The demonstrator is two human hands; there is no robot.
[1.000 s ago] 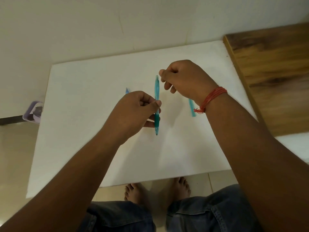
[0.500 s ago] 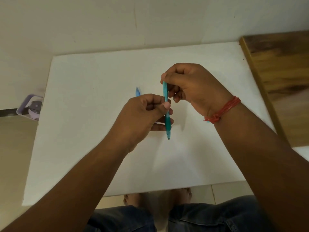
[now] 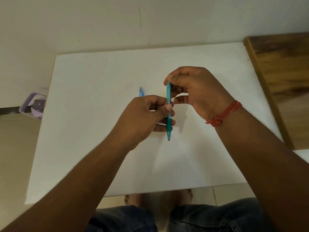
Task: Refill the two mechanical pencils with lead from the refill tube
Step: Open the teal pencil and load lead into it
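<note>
Above white table (image 3: 83, 131), both hands' curled fingers (image 3: 168, 108) round teal pencil (image 3: 168, 124).

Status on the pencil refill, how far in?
Nothing visibly finished. In hand: left hand holds the teal pencil mid-barrel, tip toward the person, while the right hand pinches its far end. Left: the blue pencil lies on the white table, untouched. No refill tube visible.

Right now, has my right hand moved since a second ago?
Yes. The right hand shifted slightly left, away from the wooden top, its fingers now covering the teal pencil at its upper end.
</note>
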